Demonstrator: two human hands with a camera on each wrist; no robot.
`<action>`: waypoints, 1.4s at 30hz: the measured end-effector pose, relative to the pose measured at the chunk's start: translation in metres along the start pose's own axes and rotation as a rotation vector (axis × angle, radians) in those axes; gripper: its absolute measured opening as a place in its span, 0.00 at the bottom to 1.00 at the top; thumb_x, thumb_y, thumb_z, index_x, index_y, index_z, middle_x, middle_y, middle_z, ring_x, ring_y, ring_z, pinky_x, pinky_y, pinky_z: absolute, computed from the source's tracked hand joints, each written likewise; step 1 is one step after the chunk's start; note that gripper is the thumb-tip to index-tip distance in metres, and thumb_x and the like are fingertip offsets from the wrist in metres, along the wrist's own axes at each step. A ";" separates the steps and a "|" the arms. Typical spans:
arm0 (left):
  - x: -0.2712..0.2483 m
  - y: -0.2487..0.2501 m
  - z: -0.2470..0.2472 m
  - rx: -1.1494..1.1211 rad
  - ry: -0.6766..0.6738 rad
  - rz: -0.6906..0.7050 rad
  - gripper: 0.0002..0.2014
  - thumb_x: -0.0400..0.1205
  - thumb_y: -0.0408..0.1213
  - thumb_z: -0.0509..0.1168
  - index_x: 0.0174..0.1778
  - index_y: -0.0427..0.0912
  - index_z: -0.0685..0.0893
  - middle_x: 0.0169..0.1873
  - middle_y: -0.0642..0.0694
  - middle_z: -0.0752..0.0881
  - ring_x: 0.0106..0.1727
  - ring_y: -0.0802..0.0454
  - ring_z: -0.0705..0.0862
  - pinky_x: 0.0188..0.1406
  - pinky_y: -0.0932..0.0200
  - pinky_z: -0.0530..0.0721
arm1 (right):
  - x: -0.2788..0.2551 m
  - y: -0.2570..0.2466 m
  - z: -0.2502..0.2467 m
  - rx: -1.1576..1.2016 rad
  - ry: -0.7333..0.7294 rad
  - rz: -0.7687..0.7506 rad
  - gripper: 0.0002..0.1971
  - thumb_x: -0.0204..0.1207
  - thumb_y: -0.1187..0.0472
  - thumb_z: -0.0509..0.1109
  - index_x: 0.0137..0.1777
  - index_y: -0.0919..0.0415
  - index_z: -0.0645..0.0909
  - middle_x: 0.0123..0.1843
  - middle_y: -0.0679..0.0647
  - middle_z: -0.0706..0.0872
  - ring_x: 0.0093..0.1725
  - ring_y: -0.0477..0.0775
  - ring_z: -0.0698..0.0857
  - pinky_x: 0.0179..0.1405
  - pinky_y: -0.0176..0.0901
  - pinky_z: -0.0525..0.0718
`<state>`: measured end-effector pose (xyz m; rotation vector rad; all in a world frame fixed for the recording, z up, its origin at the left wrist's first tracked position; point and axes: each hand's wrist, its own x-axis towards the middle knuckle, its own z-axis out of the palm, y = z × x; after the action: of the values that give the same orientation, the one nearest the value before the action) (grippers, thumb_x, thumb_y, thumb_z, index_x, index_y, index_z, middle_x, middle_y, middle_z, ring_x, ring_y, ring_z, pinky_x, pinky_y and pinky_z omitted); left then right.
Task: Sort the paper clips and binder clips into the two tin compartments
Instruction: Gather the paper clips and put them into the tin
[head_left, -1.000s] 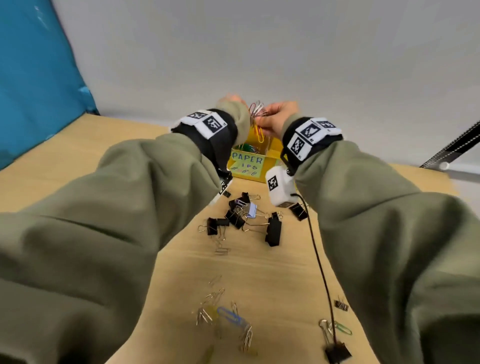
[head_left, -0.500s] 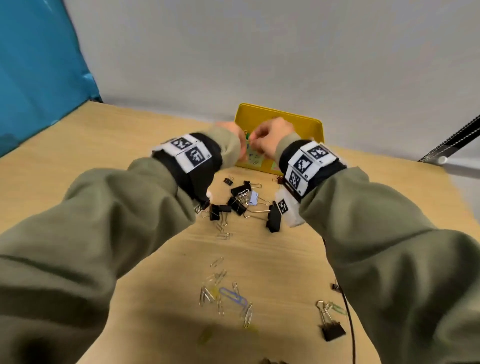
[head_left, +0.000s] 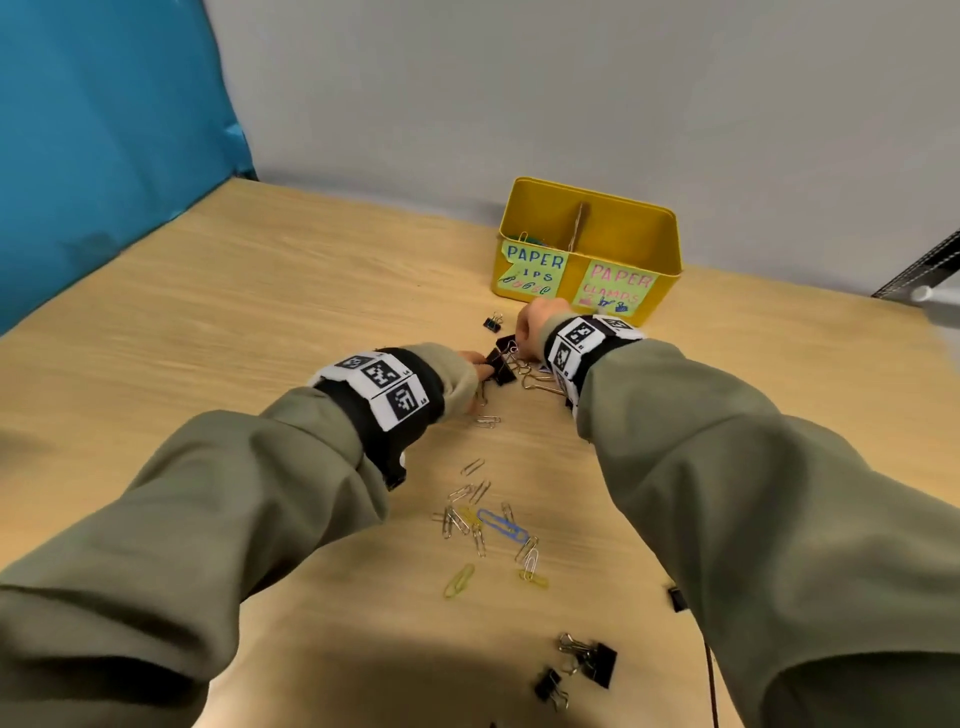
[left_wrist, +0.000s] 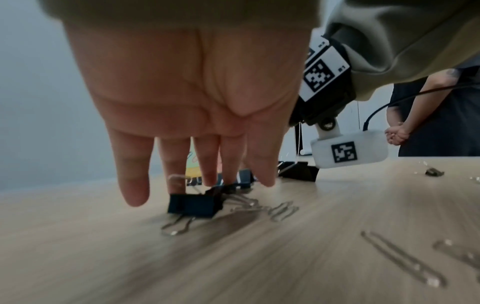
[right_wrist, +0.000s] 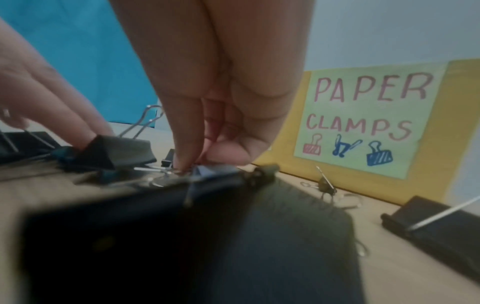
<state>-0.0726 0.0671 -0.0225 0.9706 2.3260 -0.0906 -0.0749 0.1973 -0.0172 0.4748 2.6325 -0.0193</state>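
The yellow tin (head_left: 670, 244) stands at the back with a divider; its left half is labelled paper clips, its right half paper clamps (right_wrist: 369, 115). In front of it lies a pile of black binder clips (head_left: 501, 366). My left hand (head_left: 470, 364) reaches down with straight fingers (left_wrist: 207, 164) that touch a black binder clip (left_wrist: 194, 203). My right hand (head_left: 530, 332) has thumb and fingertips pinched together (right_wrist: 192, 164) on the wire handle of a small pale binder clip (right_wrist: 207, 170) in the pile. A large black binder clip (right_wrist: 182, 236) lies blurred under that wrist.
Loose paper clips (head_left: 483, 519), one of them big and blue (head_left: 501, 525), lie scattered nearer to me. Two more binder clips (head_left: 587, 660) sit near the front edge beside a cable (head_left: 711, 680). A blue panel (head_left: 104, 156) borders the left. A person (left_wrist: 436, 115) stands at the right.
Both hands dropped from above the tin's paper-clip side to the binder clip pile. The bunch of paper clips they held is out of their fingers.
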 end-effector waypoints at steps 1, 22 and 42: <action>0.005 -0.005 0.001 0.013 -0.009 -0.006 0.27 0.87 0.35 0.52 0.82 0.40 0.54 0.83 0.43 0.54 0.83 0.46 0.56 0.78 0.60 0.55 | 0.002 0.000 0.000 -0.014 -0.005 0.009 0.15 0.79 0.60 0.66 0.63 0.63 0.82 0.54 0.57 0.84 0.47 0.52 0.76 0.58 0.42 0.83; -0.043 0.000 0.034 -0.053 0.168 0.064 0.23 0.79 0.35 0.64 0.72 0.46 0.72 0.69 0.41 0.69 0.70 0.41 0.71 0.71 0.50 0.73 | -0.109 -0.001 0.044 0.337 -0.107 -0.106 0.10 0.76 0.64 0.68 0.52 0.54 0.88 0.42 0.47 0.84 0.42 0.47 0.81 0.51 0.38 0.82; -0.100 0.021 0.091 -0.162 0.026 -0.017 0.32 0.71 0.41 0.75 0.71 0.45 0.71 0.65 0.46 0.73 0.67 0.46 0.73 0.68 0.51 0.75 | -0.173 -0.008 0.099 0.021 -0.189 -0.037 0.31 0.64 0.47 0.77 0.65 0.54 0.73 0.63 0.51 0.75 0.63 0.56 0.77 0.68 0.62 0.71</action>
<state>0.0421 -0.0056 -0.0366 0.8758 2.3249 0.1035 0.1103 0.1235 -0.0288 0.4101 2.4570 -0.0994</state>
